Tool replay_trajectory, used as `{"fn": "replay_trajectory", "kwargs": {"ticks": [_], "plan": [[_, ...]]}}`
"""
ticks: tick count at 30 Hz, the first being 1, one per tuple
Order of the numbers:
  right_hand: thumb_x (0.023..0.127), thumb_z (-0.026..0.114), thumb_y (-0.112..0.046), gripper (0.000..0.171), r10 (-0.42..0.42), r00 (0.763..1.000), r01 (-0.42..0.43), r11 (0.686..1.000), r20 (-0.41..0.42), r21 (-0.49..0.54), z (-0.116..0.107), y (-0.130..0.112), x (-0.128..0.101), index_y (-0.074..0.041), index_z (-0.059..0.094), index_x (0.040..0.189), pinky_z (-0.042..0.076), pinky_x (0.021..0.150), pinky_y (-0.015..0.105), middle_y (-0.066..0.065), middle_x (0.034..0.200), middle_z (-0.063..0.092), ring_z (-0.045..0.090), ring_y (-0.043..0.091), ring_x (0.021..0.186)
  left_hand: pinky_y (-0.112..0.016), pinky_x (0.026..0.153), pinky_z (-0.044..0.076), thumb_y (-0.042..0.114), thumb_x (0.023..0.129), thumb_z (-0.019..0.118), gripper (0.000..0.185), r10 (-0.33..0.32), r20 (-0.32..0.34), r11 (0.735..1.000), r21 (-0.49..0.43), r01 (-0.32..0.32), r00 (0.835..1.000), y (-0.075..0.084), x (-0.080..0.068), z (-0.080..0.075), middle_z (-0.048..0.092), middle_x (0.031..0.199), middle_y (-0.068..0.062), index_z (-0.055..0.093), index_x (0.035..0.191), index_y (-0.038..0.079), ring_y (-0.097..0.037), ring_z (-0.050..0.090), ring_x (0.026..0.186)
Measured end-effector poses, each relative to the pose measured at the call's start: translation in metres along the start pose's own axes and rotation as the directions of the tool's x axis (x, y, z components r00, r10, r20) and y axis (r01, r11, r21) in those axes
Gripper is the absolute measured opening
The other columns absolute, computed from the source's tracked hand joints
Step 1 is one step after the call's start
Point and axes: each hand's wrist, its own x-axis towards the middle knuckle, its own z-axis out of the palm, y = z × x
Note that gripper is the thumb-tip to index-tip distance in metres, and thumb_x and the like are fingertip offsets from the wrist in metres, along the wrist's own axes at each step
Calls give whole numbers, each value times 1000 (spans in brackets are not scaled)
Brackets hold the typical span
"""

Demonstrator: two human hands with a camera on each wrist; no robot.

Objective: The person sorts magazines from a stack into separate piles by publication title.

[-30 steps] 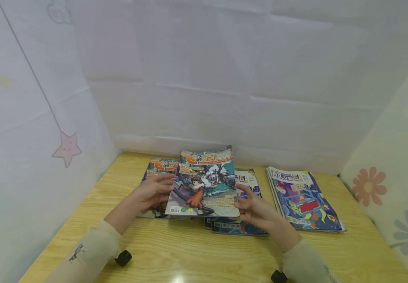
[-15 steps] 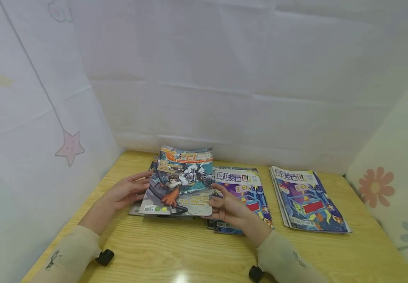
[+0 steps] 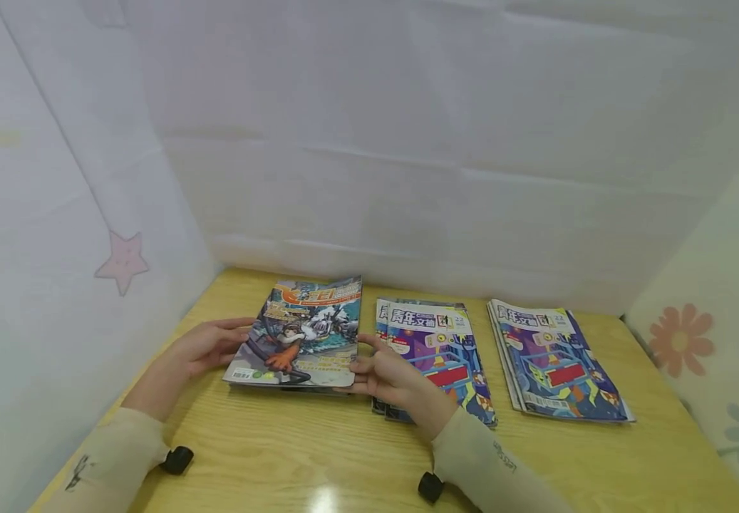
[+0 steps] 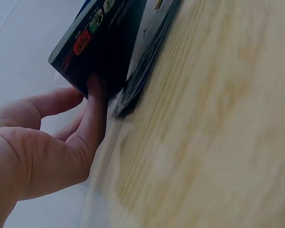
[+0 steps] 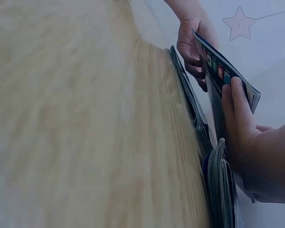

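A comic magazine (image 3: pixel 298 331) with an orange-clad figure on its cover is held tilted just above the left pile of like magazines (image 3: pixel 292 387), near edge low. My left hand (image 3: pixel 215 342) grips its left edge, fingers under the dark back cover (image 4: pixel 104 42) and over the pile (image 4: pixel 147 61). My right hand (image 3: pixel 369 363) grips its right edge; the fingers (image 5: pixel 232 99) curl onto the back cover (image 5: pixel 218 71). The right wrist view also shows the left hand (image 5: pixel 192 42) on the far edge.
Two more piles lie on the wooden table (image 3: pixel 318 449): purple-covered magazines (image 3: pixel 436 342) in the middle, just right of my right hand, and a similar pile (image 3: pixel 551 360) further right. White cloth walls close the table on three sides.
Both hands carried the comic magazine leftward and down, from over the middle pile to just above the left pile. The middle pile's cover now shows.
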Motion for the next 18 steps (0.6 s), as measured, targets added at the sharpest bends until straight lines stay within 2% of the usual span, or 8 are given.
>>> {"fn": "replay_trajectory", "kwargs": {"ticks": [3, 6, 10, 12, 15, 18], "plan": [[99, 38, 17, 74, -3, 1000, 4, 1000, -24, 11, 2, 6, 7, -19, 16, 160, 49, 92, 65, 34, 133, 51, 57, 49, 120, -40, 96, 53, 3, 104, 54, 63, 0, 2, 1000, 31, 0, 1000, -1, 0, -4, 66, 128, -11, 22, 158, -6, -21, 67, 109], [100, 40, 17, 75, -2, 999, 2, 1000, -48, 1, 3, 12, 9, -16, 13, 162, 50, 91, 64, 33, 133, 53, 57, 50, 119, -39, 94, 54, 4, 105, 55, 61, 1, -32, 999, 35, 0, 999, -7, 0, -6, 66, 128, -10, 25, 158, -6, -19, 67, 108], [101, 46, 13, 70, -26, 995, 19, 997, -95, -70, 2, 12, 13, -5, 16, 161, 50, 94, 59, 33, 135, 53, 58, 48, 119, -38, 91, 55, 5, 104, 57, 61, 8, -77, 1000, 21, -7, 997, -13, 3, -8, 65, 132, -11, 28, 158, -4, -18, 68, 107], [101, 48, 12, 67, -32, 993, 20, 994, -109, -109, 0, 10, 13, 0, 19, 160, 49, 96, 57, 34, 136, 51, 58, 48, 120, -38, 92, 55, 6, 105, 57, 62, 14, -77, 1000, 28, -12, 997, -14, 6, -8, 61, 137, -12, 27, 158, -3, -18, 68, 109], [100, 50, 11, 64, -16, 995, 0, 989, -101, -151, -2, 6, 8, 6, 23, 158, 49, 98, 55, 35, 141, 47, 55, 47, 124, -37, 92, 55, 7, 104, 58, 63, 22, -96, 998, 54, -17, 995, -15, 9, -7, 56, 142, -13, 28, 159, -2, -17, 67, 109], [101, 52, 8, 59, 3, 998, -16, 974, -59, -224, -3, 0, -3, 11, 29, 154, 50, 97, 52, 34, 144, 45, 53, 47, 126, -36, 91, 55, 10, 104, 60, 62, 33, -120, 995, 98, -21, 992, -14, 12, -5, 52, 146, -14, 31, 158, -1, -16, 67, 109]]}}
